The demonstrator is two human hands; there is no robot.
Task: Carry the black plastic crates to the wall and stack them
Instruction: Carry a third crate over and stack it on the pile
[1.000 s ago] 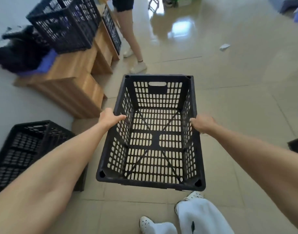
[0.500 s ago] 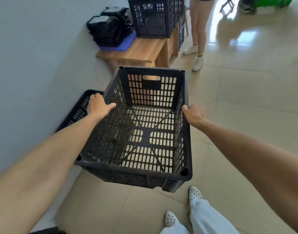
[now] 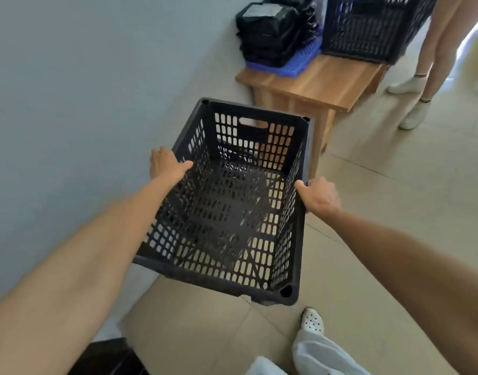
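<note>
No legible text or labels

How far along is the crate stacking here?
Done: the crate is at the wall. In hand: left hand and right hand grip its side rims; dark mesh beneath suggests a lower crate. Left: setting it down, then the bench crate.

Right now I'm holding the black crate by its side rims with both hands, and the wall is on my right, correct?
Not quite: the head view shows the wall on your left. The rest holds: left hand and right hand both grip the black crate by its side rims.
</note>
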